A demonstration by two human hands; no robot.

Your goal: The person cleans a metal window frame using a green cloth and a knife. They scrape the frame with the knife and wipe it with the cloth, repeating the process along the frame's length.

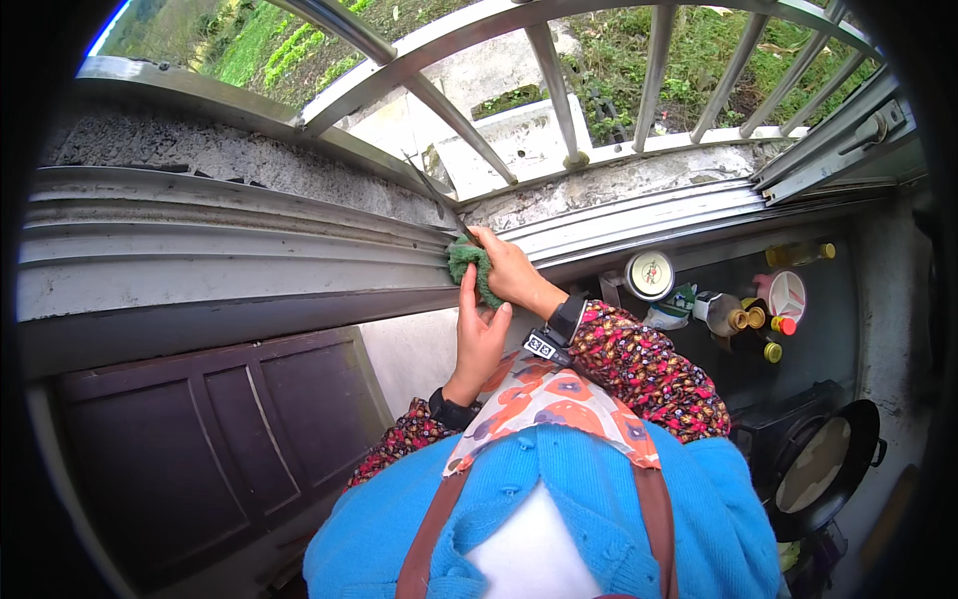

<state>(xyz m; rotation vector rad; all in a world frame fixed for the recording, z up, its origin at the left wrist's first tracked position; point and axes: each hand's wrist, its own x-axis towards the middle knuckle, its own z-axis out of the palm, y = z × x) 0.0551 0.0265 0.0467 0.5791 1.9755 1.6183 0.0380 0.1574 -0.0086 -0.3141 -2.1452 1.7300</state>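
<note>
A crumpled green cloth (470, 262) is pressed at the corner where two window tracks meet. My right hand (516, 271) grips it together with a thin dark pointed tool (438, 193) that angles up and left past the corner; its exact kind is unclear. My left hand (479, 344) is just below, its index finger on the cloth and its thumb by the lower end. To the left runs a dusty grooved metal window track (224, 251). Another track (644, 224), brighter in the daylight, runs off to the right.
Steel guard bars (554, 90) rise beyond the sill. A sliding window frame (834, 142) stands at right. Below it are a round lidded tin (649, 275), several bottles (722, 313), a pink container (786, 296) and a wok (823, 468). A dark cabinet door (217, 449) is at lower left.
</note>
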